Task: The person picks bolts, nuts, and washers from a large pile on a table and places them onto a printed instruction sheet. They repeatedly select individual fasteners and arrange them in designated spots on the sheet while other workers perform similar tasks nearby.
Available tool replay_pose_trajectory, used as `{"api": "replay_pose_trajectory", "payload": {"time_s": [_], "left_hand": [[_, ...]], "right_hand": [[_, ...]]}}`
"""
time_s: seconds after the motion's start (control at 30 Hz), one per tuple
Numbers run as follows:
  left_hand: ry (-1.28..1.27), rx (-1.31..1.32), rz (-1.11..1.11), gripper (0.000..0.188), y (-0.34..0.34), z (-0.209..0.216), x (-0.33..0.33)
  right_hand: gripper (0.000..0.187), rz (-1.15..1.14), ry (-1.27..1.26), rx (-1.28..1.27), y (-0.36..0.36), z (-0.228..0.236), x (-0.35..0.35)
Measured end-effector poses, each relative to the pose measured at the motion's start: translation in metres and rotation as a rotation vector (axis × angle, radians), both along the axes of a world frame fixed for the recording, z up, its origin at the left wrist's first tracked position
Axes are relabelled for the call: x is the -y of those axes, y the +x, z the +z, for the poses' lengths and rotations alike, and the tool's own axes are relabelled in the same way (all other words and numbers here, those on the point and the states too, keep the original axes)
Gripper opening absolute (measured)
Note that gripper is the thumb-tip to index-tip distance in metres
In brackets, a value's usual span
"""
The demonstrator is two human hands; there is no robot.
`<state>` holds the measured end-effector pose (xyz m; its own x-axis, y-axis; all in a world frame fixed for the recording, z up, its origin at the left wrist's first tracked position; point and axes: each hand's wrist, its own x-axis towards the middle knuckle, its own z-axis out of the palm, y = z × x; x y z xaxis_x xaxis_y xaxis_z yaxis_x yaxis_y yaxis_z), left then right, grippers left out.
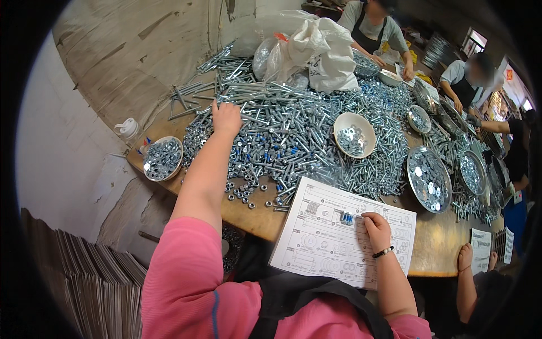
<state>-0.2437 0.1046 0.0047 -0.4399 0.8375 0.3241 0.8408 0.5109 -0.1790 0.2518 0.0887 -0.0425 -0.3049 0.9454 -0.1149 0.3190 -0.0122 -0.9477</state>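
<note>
My left hand [227, 117] reaches over the heap of loose bolts [271, 130], beside the long bolts [254, 90] at its far left. Its fingers are apart, and I see nothing held in them. My right hand [377, 231], with a beaded bracelet, is over a printed sheet with drawings of hardware [305, 257] at the table's front edge. Its fingertips are pressed together. Right beside them, over the sheet, is a small cluster of blue-marked bolts [346, 218]; whether the fingers grip it by a bag or edge is unclear.
Loose nuts [244, 192] lie near the front edge. Washers fill a bowl at left [163, 159], a cream bowl [354, 135] and a metal tray [429, 179]. A white sack [330, 53] stands behind the heap. Other people work along the far and right sides. Stacked cardboard [90, 277] is at lower left.
</note>
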Motion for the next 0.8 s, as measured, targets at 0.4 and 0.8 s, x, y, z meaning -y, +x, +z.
{"api": "replay_pose_trajectory", "payload": {"time_s": [0.4,0.8], "left_hand": [[0.245,0.084,-0.057,0.014,0.000,0.057,0.008],[0.218,1.001,-0.779,0.019,0.202,0.088,0.049]], "right_hand": [[0.014,0.022,-0.029,-0.006,0.000,0.003,-0.001],[0.050,0.213,0.140,-0.420,-0.055,0.083,0.002]]}}
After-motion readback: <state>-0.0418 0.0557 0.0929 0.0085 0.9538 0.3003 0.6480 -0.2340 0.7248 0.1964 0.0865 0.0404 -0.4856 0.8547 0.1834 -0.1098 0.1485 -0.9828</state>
